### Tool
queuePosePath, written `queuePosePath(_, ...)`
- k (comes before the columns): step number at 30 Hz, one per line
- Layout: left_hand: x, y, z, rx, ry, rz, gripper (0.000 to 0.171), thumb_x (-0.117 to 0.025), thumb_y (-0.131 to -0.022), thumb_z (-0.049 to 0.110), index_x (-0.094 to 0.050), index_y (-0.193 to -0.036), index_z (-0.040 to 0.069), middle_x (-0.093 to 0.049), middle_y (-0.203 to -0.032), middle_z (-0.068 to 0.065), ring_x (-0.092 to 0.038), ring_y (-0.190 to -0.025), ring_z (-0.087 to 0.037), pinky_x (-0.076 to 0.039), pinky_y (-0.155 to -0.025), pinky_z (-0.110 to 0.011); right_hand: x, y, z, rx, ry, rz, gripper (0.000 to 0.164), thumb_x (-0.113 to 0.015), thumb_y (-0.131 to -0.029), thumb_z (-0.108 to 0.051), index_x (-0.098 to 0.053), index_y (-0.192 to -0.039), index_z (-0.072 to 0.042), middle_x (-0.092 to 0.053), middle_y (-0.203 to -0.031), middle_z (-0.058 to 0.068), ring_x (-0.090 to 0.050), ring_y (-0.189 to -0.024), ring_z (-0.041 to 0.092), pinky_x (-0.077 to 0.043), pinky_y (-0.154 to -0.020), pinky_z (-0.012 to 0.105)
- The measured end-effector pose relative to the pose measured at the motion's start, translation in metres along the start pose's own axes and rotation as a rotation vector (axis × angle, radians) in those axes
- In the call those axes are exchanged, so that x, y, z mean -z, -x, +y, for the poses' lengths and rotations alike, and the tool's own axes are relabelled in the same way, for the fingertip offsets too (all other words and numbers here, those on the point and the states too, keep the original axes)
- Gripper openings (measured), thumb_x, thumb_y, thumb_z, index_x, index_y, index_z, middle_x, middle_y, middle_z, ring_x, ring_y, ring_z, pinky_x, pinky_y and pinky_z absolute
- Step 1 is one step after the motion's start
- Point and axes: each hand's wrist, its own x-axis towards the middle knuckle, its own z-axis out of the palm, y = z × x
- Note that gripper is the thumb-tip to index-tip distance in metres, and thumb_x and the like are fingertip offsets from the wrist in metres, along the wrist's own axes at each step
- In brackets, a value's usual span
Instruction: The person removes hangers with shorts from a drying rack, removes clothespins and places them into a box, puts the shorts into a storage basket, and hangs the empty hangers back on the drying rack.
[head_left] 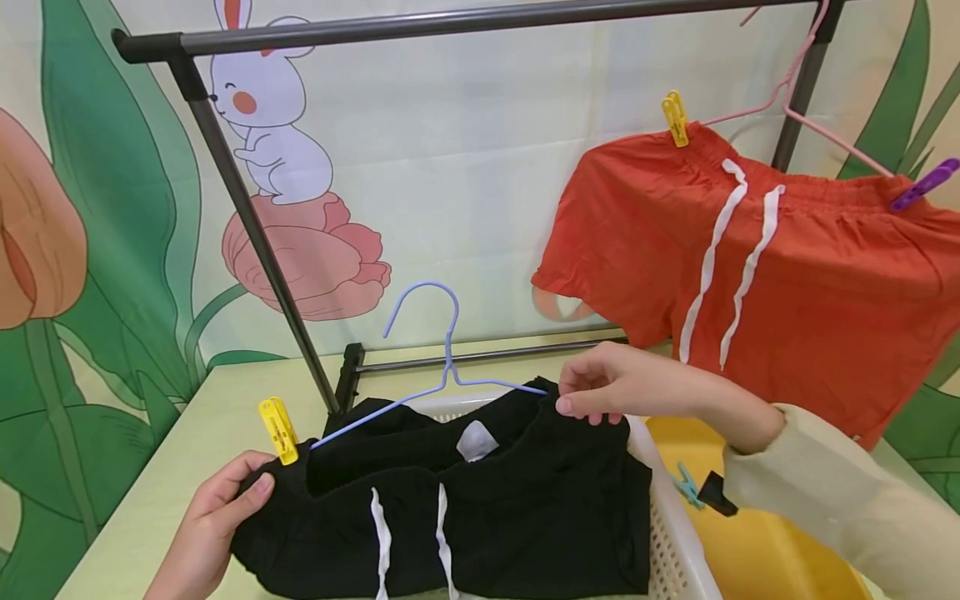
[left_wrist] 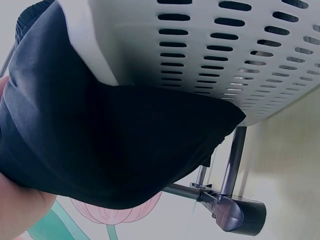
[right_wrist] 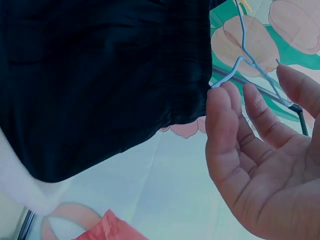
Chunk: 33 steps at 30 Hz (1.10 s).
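Observation:
Black shorts (head_left: 540, 500) with white drawstrings are spread over the white basket (head_left: 678, 533). A blue wire hanger (head_left: 449, 350) reaches into their waistband, its hook upward. A yellow clothespin (head_left: 279, 431) clips the left end of the waistband. Just below that clothespin my left hand (head_left: 221, 508) grips the shorts, thumb in front; in the left wrist view the cloth covers most of its fingers. My right hand (head_left: 622, 383) pinches the right end of the waistband between thumb and index finger, right at the hanger's tip. Its other fingers (right_wrist: 262, 115) curl loosely apart from the cloth.
A dark metal rack (head_left: 450, 23) stands behind the basket. Red shorts (head_left: 810, 275) hang from it on a pink hanger (head_left: 832, 143), held by yellow (head_left: 676, 119) and purple clothespins (head_left: 926, 183). At right sits a yellow basin (head_left: 765, 550) with a teal clothespin (head_left: 687, 486).

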Motion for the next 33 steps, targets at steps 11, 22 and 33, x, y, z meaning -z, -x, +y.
queuePosePath(11, 0.001, 0.001, -0.001, -0.027, 0.033, -0.016, 0.018, -0.035, -0.095, 0.01, -0.053, -0.097, 0.014, -0.054, -0.088, 0.004, -0.049, -0.085, -0.009, -0.044, -0.071, -0.019, -0.005, -0.01, -0.016, 0.034, 0.019, 0.001, 0.011, -0.057, -0.085, -0.02, -0.056, -0.084, -0.009, -0.05, -0.068, -0.003, -0.052, -0.067, 0.024, -0.048, -0.059, 0.032)
queuePosePath(22, 0.001, 0.001, 0.0, -0.033, 0.049, -0.03, 0.019, -0.035, -0.095, 0.01, -0.053, -0.097, 0.015, -0.055, -0.089, 0.004, -0.05, -0.084, -0.009, -0.045, -0.071, -0.019, -0.012, -0.019, -0.023, 0.062, 0.001, -0.019, 0.011, -0.058, -0.085, -0.019, -0.056, -0.084, -0.009, -0.049, -0.066, -0.003, -0.051, -0.067, 0.026, -0.047, -0.058, 0.034)
queuePosePath(33, 0.001, -0.001, 0.002, 0.004, 0.017, -0.025, 0.017, -0.036, -0.095, 0.014, -0.053, -0.098, 0.015, -0.054, -0.089, 0.004, -0.049, -0.085, -0.01, -0.044, -0.072, -0.019, -0.019, -0.029, -0.032, 0.116, -0.003, -0.031, 0.009, -0.057, -0.085, -0.018, -0.056, -0.085, -0.009, -0.049, -0.067, -0.004, -0.051, -0.065, 0.024, -0.048, -0.059, 0.036)
